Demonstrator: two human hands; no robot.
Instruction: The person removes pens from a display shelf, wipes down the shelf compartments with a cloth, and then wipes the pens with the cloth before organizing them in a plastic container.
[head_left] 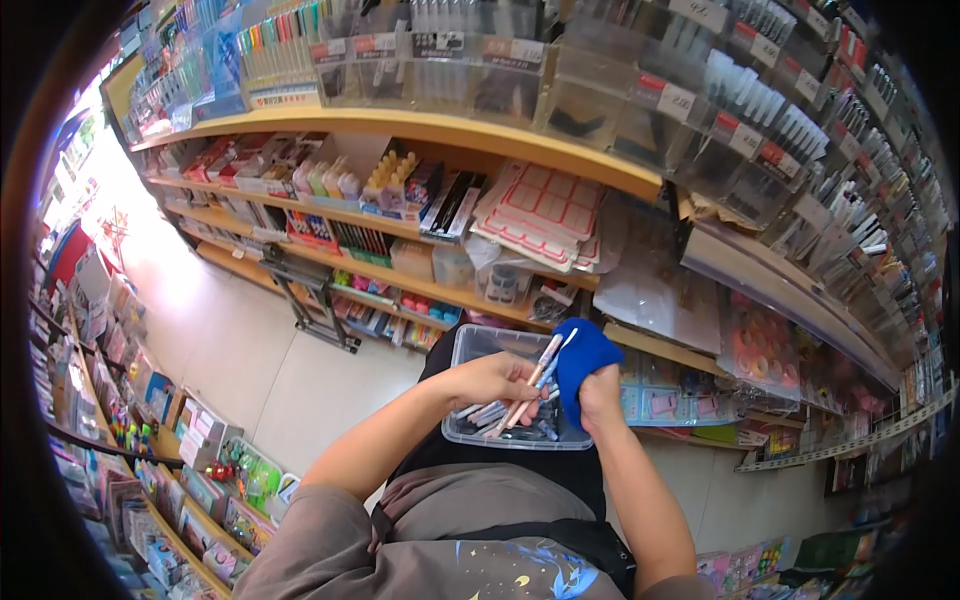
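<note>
Left hand: fingers closed around a small bunch of pens; the left hand is above the bin interior, toward the left side.
Right hand: closed on a blue cloth; the right hand is at the right edge of the bin.
Held pens: tilted, upper ends toward the far right corner of the bin; contact between pens and cloth cannot be determined.
Bin: clear plastic bin, open at the top, located at the person's lap.
Bin contents: loose pens, lying in a heap toward the near edge; exact count not determinable.
Shelving: wooden shelves beyond the far edge of the bin, stocked with boxed goods; red-framed sheets stacked at the right end of the upper board.
Floor: pale tiles left of the bin.
</note>
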